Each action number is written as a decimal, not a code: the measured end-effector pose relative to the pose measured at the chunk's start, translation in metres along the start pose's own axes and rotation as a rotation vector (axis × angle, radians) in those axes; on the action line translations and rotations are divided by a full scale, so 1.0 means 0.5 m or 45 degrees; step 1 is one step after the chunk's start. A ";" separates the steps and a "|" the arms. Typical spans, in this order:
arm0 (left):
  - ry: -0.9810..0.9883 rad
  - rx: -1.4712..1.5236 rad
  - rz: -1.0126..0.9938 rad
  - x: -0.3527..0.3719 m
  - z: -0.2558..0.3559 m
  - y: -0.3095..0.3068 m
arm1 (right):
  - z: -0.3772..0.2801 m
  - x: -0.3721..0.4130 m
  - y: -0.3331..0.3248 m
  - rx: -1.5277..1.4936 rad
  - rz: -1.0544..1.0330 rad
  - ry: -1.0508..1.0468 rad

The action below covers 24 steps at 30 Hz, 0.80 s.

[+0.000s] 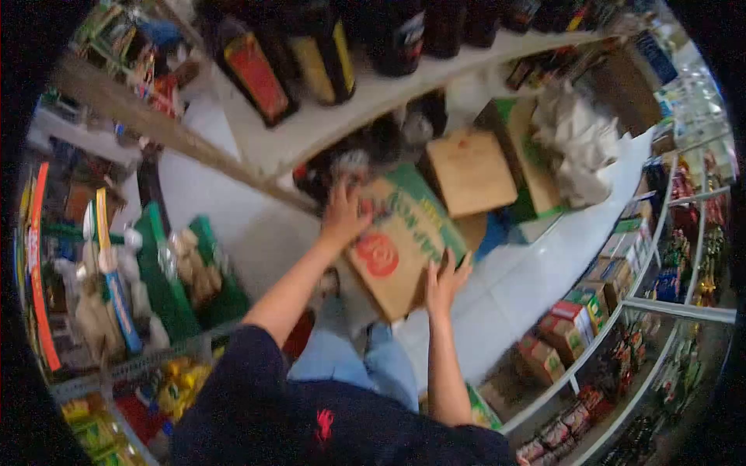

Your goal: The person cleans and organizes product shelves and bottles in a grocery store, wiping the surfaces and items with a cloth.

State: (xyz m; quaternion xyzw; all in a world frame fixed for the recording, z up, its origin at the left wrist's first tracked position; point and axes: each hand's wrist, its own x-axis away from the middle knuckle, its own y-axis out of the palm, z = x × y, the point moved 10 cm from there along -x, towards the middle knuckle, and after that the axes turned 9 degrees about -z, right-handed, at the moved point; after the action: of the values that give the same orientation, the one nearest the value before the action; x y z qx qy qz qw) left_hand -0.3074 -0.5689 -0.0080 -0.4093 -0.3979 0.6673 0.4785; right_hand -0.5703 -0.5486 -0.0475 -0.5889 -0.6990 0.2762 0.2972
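Note:
A brown cardboard box (pixel 404 268) with a green band, green lettering and a round red mark is in front of my legs, between my two hands. My left hand (pixel 346 216) grips its upper left side, with the fingers reaching over the edge. On the opposite side, my right hand (pixel 446 283) holds the box's right edge with its fingers somewhat spread. The box's underside is hidden. Just beyond it is a smaller plain brown box (pixel 472 172).
A shelf (pixel 342 128) with dark bottles (pixel 322 54) crosses above the boxes. An open carton (pixel 528 155) with crumpled paper (pixel 579 140) stands to the right. Glass-fronted shelves (pixel 637 303) of packaged goods curve along the right; green bins (pixel 206 268) are at left.

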 end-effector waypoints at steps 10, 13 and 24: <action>0.277 0.138 -0.240 0.183 0.172 0.051 | -0.033 -0.010 0.007 0.273 -0.144 0.036; 0.474 0.237 -0.281 0.169 0.179 0.039 | -0.037 -0.005 0.011 0.317 -0.149 -0.020; 0.292 0.021 -0.110 0.136 0.142 0.076 | -0.042 -0.001 -0.004 0.369 -0.054 -0.030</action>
State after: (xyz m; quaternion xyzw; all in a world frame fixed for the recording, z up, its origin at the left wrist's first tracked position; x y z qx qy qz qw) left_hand -0.3994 -0.5218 -0.0297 -0.4615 -0.3524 0.5980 0.5525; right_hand -0.5558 -0.5487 -0.0319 -0.5215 -0.6677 0.3746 0.3767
